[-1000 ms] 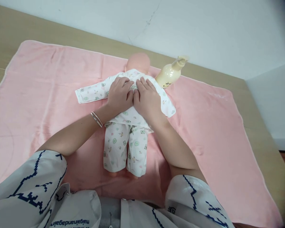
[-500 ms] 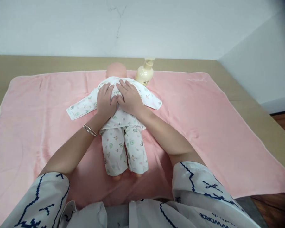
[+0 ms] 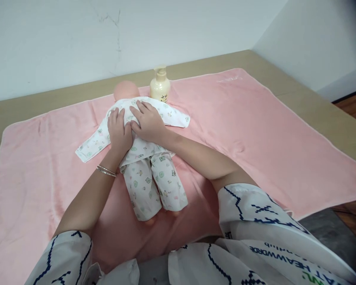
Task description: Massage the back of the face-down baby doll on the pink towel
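Note:
A baby doll [image 3: 126, 90] lies on a pink blanket [image 3: 225, 118], its bald head at the far end and no face showing. It wears a white patterned top [image 3: 145, 148] with spread sleeves and matching trousers [image 3: 142, 186]; the feet peek out at the near end. Flat on the upper part of the top rest both my hands. My left hand [image 3: 118, 128], below a silver bangle [image 3: 106, 171], has its fingers stretched toward the head. My right hand [image 3: 148, 120] lies beside it with fingers apart, the thumbs almost meeting.
A cream pump bottle [image 3: 160, 85] stands upright just right of the doll's head. The blanket covers most of a wooden table [image 3: 287, 85], whose far edge meets a white wall [image 3: 180, 31]. Dark red-brown flooring [image 3: 353, 107] shows at the right.
The view has turned to the right, so the doll, bottle and table appear tilted and shifted left. Both hands remain flat on the doll's top, with little visible movement on it.

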`<state>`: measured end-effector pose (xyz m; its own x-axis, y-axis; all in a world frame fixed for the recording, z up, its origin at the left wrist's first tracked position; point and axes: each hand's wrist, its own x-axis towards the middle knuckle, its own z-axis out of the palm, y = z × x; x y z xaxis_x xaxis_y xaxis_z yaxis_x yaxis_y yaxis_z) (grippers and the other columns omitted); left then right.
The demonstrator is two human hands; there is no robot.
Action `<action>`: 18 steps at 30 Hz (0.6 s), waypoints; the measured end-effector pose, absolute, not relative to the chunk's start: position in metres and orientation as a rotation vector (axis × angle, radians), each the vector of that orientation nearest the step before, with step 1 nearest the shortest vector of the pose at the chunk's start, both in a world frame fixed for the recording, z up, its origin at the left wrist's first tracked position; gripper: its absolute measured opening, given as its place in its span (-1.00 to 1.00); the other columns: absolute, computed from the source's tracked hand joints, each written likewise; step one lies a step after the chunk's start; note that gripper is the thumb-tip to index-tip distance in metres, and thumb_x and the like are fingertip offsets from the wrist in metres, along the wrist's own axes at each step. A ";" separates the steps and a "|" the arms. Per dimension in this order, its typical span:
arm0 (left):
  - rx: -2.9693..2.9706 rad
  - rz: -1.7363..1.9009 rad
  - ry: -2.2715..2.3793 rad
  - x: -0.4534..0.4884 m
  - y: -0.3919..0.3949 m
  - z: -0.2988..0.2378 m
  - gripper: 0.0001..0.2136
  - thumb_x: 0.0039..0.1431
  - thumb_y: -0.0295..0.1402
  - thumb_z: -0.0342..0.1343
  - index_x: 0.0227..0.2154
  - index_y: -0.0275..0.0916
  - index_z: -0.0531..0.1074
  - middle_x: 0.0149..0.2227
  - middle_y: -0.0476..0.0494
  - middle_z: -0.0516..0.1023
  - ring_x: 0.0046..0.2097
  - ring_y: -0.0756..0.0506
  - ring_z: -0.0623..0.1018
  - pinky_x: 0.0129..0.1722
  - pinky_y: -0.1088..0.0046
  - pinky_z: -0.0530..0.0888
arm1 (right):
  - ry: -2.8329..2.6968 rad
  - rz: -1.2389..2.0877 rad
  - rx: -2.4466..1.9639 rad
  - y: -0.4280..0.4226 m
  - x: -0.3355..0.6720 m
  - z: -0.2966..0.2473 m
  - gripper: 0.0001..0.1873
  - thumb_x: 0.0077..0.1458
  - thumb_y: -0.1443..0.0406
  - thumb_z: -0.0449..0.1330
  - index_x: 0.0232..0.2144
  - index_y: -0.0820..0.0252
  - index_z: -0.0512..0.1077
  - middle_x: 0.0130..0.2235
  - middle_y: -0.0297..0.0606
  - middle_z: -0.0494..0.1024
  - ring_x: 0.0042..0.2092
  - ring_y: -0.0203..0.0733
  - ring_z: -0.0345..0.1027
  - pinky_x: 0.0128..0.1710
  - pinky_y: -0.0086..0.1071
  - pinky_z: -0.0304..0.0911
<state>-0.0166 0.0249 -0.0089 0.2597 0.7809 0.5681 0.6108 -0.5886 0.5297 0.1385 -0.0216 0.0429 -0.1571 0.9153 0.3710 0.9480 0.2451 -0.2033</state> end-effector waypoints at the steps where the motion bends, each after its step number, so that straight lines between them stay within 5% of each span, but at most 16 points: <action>1: 2.337 1.211 1.275 -0.017 0.027 -0.010 -0.49 0.36 -0.12 -0.11 0.26 -0.25 0.32 0.37 -0.35 0.25 0.43 -0.32 0.17 0.44 -0.06 0.04 | -2.138 -0.111 -1.679 -0.019 0.141 0.042 -0.39 0.33 0.19 -0.02 0.34 0.36 0.20 0.40 0.14 0.17 0.39 0.21 0.02 0.35 0.07 -0.03; 6: 2.356 1.293 1.224 -0.019 0.031 -0.012 -0.55 0.36 -0.12 -0.08 0.20 -0.19 0.38 0.31 -0.30 0.35 0.38 -0.30 0.28 0.41 -0.05 0.14 | -2.335 -0.061 -1.551 -0.011 0.152 0.046 -0.40 0.37 0.19 -0.11 0.38 0.28 0.10 0.47 0.03 0.01 0.45 0.29 -0.14 0.36 0.34 -0.20; 13: 2.331 1.537 1.200 -0.015 0.016 -0.010 -0.74 0.38 -0.21 -0.05 -0.11 -0.15 0.51 -0.01 -0.22 0.57 0.13 -0.24 0.51 0.28 -0.02 0.33 | -2.304 -0.097 -1.674 -0.034 0.134 0.060 -0.46 0.38 0.30 -0.18 0.25 0.51 0.25 0.36 0.21 0.23 0.38 0.27 0.06 0.27 0.09 0.16; 18: 2.290 1.493 1.256 -0.014 0.013 -0.008 -0.72 0.38 -0.18 -0.06 -0.10 -0.16 0.50 0.01 -0.24 0.54 0.17 -0.26 0.46 0.30 -0.01 0.30 | -2.222 -0.059 -1.667 -0.035 0.131 0.055 -0.49 0.37 0.32 -0.15 0.24 0.46 0.28 0.36 0.17 0.24 0.38 0.25 0.07 0.29 0.13 0.12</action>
<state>-0.0142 0.0131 -0.0083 0.1623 0.6987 0.6968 0.5668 -0.6440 0.5138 0.1310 -0.0346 0.0546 -0.2382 0.9209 0.3086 0.9359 0.3025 -0.1804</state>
